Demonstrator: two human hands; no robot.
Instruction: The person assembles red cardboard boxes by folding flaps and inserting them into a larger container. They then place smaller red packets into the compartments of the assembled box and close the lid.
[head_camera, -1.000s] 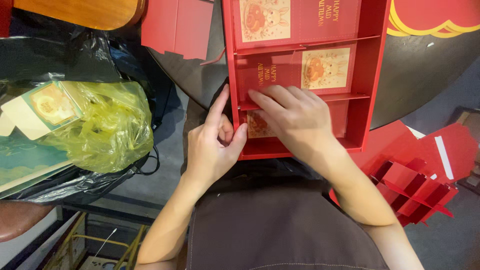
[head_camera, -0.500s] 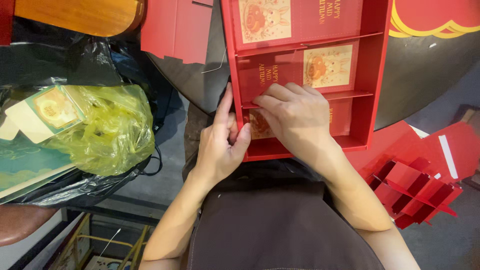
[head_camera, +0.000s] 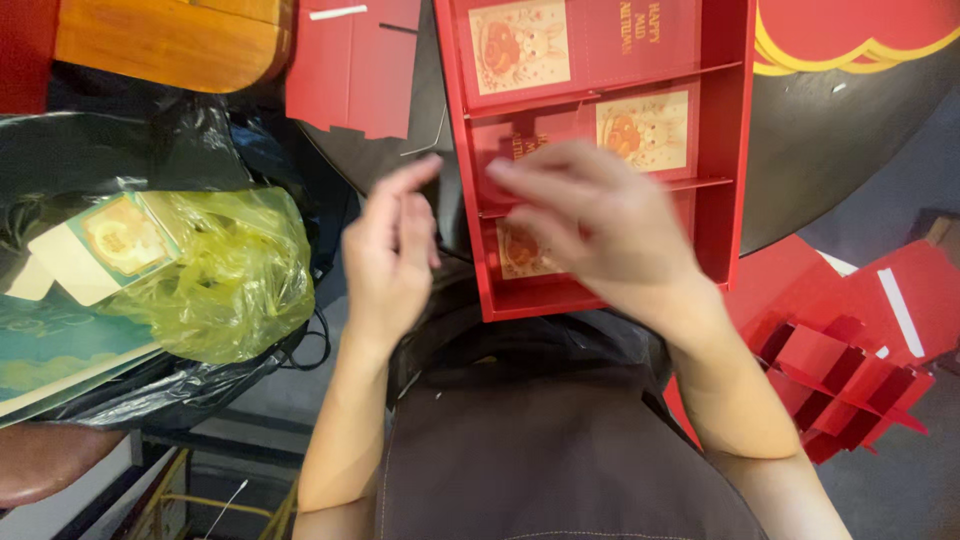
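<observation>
A long red gift box (head_camera: 738, 180) with dividers lies open on the dark table in front of me. Each of its compartments holds a small red packet (head_camera: 640, 128) with a cream picture panel. My right hand (head_camera: 600, 225) hovers blurred over the nearest compartments, fingers loosely spread, holding nothing that I can see. My left hand (head_camera: 390, 255) is lifted just left of the box's edge, fingers apart and empty. A packet (head_camera: 520, 255) in the nearest compartment shows below my right hand.
A yellow-green plastic bag (head_camera: 220, 280) with a teal and cream carton (head_camera: 110, 240) sits on black bags at my left. Flat red cardboard (head_camera: 350, 70) lies beside the box. Folded red divider inserts (head_camera: 850, 360) are piled at my right. A wooden stool (head_camera: 170, 40) stands top left.
Both hands have lifted off the nearest compartment. The left hand moved left, away from the box edge; the right hand rose and is blurred with motion.
</observation>
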